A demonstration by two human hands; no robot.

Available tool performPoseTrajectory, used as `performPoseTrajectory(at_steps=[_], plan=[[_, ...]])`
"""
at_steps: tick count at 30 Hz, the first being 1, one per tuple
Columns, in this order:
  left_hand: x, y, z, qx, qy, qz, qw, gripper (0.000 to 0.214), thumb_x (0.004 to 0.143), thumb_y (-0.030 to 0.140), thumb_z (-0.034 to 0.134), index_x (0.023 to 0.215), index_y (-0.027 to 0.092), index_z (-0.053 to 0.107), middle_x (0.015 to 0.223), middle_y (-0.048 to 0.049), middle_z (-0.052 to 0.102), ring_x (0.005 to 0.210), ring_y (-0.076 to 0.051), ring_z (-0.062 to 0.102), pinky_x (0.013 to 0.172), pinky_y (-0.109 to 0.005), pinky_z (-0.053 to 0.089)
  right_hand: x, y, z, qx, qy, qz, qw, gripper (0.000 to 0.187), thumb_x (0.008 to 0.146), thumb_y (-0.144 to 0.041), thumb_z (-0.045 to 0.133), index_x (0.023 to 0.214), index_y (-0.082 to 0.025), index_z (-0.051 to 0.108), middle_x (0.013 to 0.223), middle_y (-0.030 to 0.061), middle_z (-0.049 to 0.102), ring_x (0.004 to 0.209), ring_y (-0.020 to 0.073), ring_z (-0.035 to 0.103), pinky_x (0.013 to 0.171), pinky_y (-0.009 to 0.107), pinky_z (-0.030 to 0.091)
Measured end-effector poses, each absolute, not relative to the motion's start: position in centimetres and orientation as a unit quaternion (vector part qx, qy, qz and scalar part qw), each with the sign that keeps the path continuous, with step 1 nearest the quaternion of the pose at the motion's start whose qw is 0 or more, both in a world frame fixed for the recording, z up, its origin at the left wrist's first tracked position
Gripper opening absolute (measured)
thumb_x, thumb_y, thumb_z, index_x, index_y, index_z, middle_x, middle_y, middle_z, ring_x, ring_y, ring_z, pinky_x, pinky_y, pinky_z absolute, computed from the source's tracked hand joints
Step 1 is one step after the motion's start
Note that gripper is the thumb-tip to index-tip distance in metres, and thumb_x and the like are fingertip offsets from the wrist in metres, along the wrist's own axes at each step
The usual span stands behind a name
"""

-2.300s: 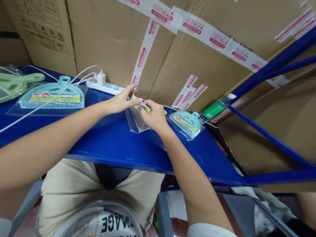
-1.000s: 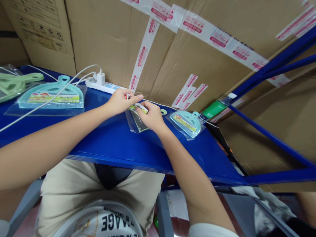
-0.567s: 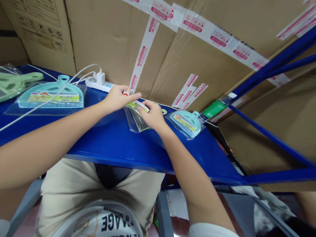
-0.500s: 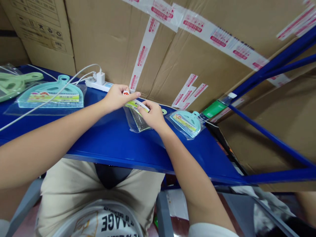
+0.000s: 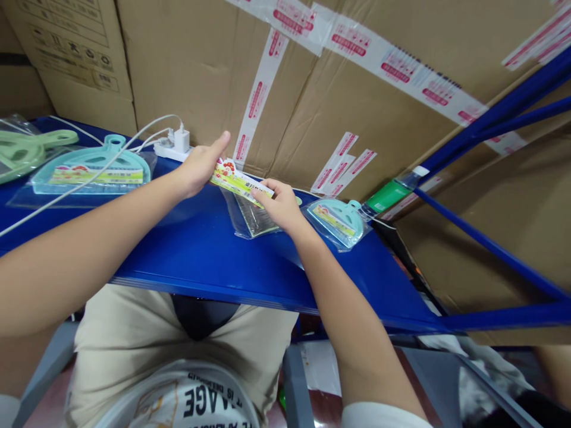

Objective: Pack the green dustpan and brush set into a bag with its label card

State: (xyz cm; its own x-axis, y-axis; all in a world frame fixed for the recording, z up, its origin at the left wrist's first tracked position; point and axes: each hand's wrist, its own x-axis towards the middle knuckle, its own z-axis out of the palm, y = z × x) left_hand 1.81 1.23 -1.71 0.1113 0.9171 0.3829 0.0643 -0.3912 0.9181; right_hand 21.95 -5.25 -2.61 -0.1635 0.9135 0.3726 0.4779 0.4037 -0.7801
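Observation:
A printed label card [image 5: 241, 183] with a yellow-green band and red pictures is held out flat between my two hands. My left hand [image 5: 199, 170] has the card's left end against its fingers, which are partly hidden, and its thumb points up and away. At the other end, my right hand [image 5: 282, 206] pinches the card between thumb and fingers. Beneath it, a clear plastic bag [image 5: 244, 226] holds a pale flat item, largely covered by the card and my right hand; it looks like another dustpan.
Bagged blue dustpans lie left [image 5: 91, 183] and right [image 5: 345, 217]. A green dustpan [image 5: 27, 151] is at the far left. A white cable crosses from a power strip [image 5: 173, 153]. A green-labelled bottle [image 5: 392, 193] leans by the blue frame. Cardboard boxes [image 5: 187, 71] wall the back.
My left hand has shifted slightly left and its thumb has swung upward off the card. More of the card's printed left end now shows. My right hand has barely moved.

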Motion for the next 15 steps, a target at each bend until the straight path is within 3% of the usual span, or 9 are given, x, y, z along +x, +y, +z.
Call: performPoseTrajectory(at_steps=[7,10,12,15], plan=[[0.2,2.4,-1.0,0.595,0.374,0.518,0.488,0.07,0.077,0.092,0.056,0.059,0.027,0.041,0.053,0.0025,0.033,0.055,-0.017,0.048,0.055,-0.036,0.042,22.6,-4.9,-2.5,-0.465,-0.704,0.309,0.438,0.016,0.082,-0.035,0.073,0.077,-0.021,0.066,0.076,0.0002,0.069,0.068,0.0154,0.063,0.066,0.029,0.053],[-0.1,2.7,-0.9,0.587,0.371,0.536,0.48,0.065,0.078,0.089,0.058,0.066,0.026,0.047,0.061,-0.001,0.048,0.063,-0.018,0.054,0.058,-0.035,0.044,22.9,-4.7,-2.5,-0.478,-0.692,0.302,0.448,0.016,0.082,-0.035,0.074,0.078,-0.021,0.066,0.076,0.0005,0.07,0.068,0.0154,0.064,0.065,0.029,0.054],[0.0,2.7,-1.0,0.598,0.373,0.539,0.462,0.058,0.084,0.082,0.057,0.08,0.024,0.056,0.077,-0.0052,0.062,0.079,-0.022,0.065,0.067,-0.037,0.05,23.1,-4.7,-2.4,-0.483,-0.687,0.303,0.45,0.016,0.081,-0.034,0.073,0.078,-0.021,0.067,0.078,0.0009,0.07,0.068,0.0152,0.064,0.064,0.029,0.055],[0.2,2.3,-1.1,0.644,0.36,0.536,0.409,0.051,0.09,0.072,0.057,0.105,0.023,0.06,0.107,-0.0098,0.07,0.107,-0.029,0.068,0.083,-0.043,0.054,23.2,-4.7,-2.2,-0.493,-0.682,0.305,0.446,0.016,0.081,-0.035,0.073,0.078,-0.02,0.067,0.077,0.0006,0.068,0.067,0.0153,0.063,0.062,0.028,0.053]])
